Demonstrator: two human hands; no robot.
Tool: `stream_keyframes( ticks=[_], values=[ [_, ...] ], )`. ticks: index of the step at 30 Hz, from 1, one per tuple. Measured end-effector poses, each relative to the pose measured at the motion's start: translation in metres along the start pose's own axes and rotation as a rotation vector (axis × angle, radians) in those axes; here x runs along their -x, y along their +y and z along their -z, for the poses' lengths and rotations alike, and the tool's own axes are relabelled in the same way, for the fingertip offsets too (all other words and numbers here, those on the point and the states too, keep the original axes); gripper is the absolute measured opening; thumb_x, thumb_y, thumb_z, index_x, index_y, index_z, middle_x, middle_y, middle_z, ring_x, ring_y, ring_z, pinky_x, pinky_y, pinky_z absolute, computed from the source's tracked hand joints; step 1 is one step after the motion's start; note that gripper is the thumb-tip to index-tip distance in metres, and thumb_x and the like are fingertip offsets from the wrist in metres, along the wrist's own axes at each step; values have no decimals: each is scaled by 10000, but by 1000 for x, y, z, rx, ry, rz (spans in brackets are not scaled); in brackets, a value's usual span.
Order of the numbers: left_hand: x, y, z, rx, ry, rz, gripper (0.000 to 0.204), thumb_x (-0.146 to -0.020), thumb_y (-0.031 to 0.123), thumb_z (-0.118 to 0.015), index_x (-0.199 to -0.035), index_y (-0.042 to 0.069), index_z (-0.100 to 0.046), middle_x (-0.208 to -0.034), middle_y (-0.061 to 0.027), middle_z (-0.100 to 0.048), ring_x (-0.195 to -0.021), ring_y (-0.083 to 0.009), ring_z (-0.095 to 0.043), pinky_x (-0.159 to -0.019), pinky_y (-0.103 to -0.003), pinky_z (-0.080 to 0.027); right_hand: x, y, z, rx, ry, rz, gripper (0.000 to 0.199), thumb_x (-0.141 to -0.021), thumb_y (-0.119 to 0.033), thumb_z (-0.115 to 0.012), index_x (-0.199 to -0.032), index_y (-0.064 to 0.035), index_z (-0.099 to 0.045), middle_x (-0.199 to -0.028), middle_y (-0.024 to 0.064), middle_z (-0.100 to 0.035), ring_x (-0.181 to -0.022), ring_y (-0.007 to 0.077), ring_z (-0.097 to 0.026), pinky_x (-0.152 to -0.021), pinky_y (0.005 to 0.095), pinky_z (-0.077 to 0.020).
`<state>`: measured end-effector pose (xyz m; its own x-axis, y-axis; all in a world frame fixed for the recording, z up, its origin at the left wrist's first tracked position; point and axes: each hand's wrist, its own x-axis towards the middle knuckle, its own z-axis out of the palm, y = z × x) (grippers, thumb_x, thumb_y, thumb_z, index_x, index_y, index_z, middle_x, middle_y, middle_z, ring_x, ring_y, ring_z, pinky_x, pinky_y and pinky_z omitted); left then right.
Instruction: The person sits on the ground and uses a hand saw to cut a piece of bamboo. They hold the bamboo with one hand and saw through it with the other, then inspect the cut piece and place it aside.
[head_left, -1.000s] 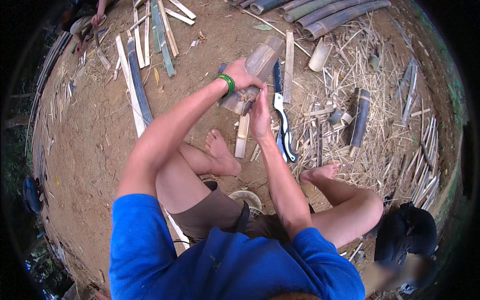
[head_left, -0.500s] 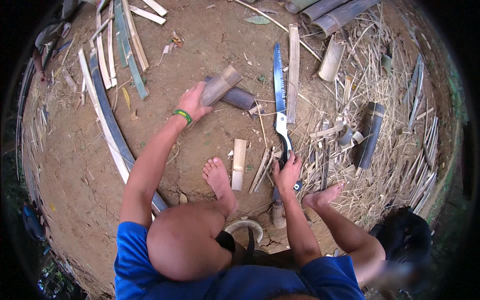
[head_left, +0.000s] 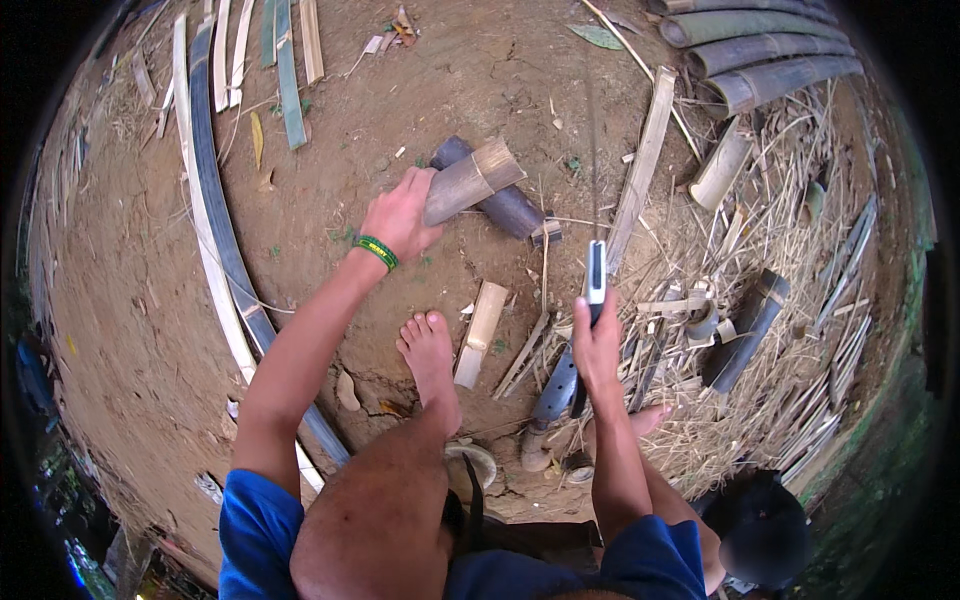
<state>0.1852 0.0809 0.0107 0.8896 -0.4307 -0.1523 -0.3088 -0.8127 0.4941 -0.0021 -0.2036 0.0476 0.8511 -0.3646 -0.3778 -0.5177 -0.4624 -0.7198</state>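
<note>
My left hand (head_left: 400, 215), with a green wristband (head_left: 375, 251), grips a short tan bamboo piece (head_left: 475, 178). The piece lies slanted across a dark bamboo section (head_left: 508, 208) on the dirt. My right hand (head_left: 597, 345) is closed on the pale handle (head_left: 596, 272) of a long knife. Its blade (head_left: 592, 150) points away from me and shows edge-on as a thin line, just right of the bamboo piece. My bare left foot (head_left: 430, 350) rests between the two hands.
Long split bamboo strips (head_left: 215, 230) curve along the left. Whole bamboo culms (head_left: 760, 50) lie at top right. A flat slat (head_left: 642, 165), short tubes (head_left: 722, 168) and dry shavings (head_left: 790, 330) cover the right side. A split piece (head_left: 481, 318) lies by my foot.
The knife was lying on the ground with my right hand at its handle; now it is lifted and turned edge-on. My left hand still holds the bamboo piece on the dark section.
</note>
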Motion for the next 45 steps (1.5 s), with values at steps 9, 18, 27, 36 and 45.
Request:
stream_keyframes(
  ticks=[9,18,27,36,45],
  values=[
    [-4,4,6,13,-43,12,739,-694,235,-800,-1331,75,-461,-1268,-165,-568,-1054,-420,-629,-885,-516,-538,7,-17,-16,13,-272,64,315,-973,-323,-634,-1025,-28,-538,-643,183,-558,-588,372,-570,-604,458,-458],
    [1,0,-2,-4,-43,20,741,-696,241,-801,-1333,84,-458,-1284,-169,-569,-1046,-433,-631,-878,-530,-536,6,-14,5,38,-377,86,390,-991,-381,-606,-1010,5,-558,-659,156,-591,-594,284,-593,-604,422,-474],
    [-1,18,1,-69,-152,-27,662,-715,171,-798,-1263,79,-439,-1280,-154,-561,-976,-443,-659,-830,-538,-552,-7,-51,11,200,-352,35,435,-1005,-409,-575,-1037,24,-602,-695,206,-614,-681,341,-663,-653,450,-497],
    [-3,15,-10,-110,-140,-19,788,-685,220,-832,-1360,103,-443,-1368,-164,-545,-1037,-437,-645,-872,-525,-545,-13,-12,-32,76,-278,50,433,-988,-413,-597,-1025,18,-620,-673,204,-585,-623,337,-608,-654,456,-490],
    [-8,15,-5,-53,-99,1,678,-703,165,-809,-1277,66,-462,-1320,-162,-562,-1010,-441,-652,-878,-530,-543,-7,-5,-47,23,-246,20,457,-986,-428,-587,-989,28,-626,-672,223,-587,-644,359,-627,-642,470,-471]
  ],
)
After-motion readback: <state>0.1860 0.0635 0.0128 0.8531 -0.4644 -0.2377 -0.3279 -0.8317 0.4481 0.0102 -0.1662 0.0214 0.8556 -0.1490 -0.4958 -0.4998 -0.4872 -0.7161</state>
